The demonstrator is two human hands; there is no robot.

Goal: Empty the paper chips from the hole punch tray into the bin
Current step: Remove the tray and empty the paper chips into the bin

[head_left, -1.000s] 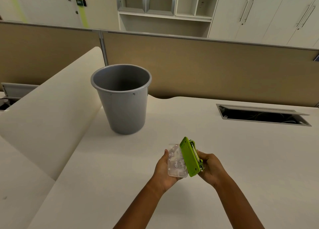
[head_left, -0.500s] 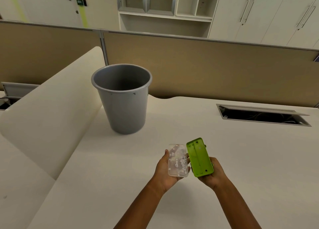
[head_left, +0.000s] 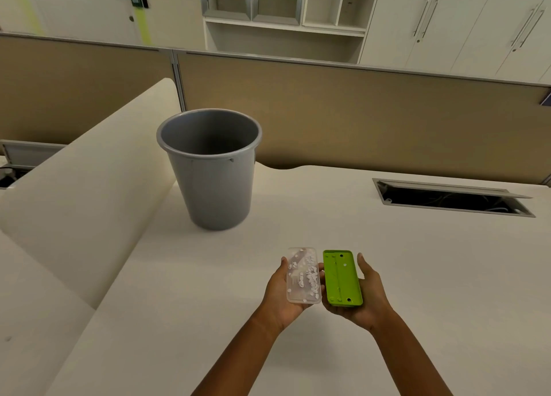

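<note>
A clear plastic tray [head_left: 303,275] with several white paper chips in it lies flat in my left hand [head_left: 280,297], above the desk. Beside it, my right hand [head_left: 368,294] holds the green hole punch [head_left: 342,278] with its flat underside turned up. Tray and punch are separate, side by side and nearly touching. The grey bin [head_left: 210,169] stands upright on the desk, farther away and to the left of both hands; I see nothing inside it.
A white desk [head_left: 417,276] carries everything. A raised cream panel [head_left: 80,193] runs along the left. An open cable hatch [head_left: 450,198] sits at the back right. Tan partition screens [head_left: 357,112] close off the far edge.
My right hand has turned the green punch from standing on edge against the tray to lying flat, underside up. The tray has come free and stays in my left hand.
</note>
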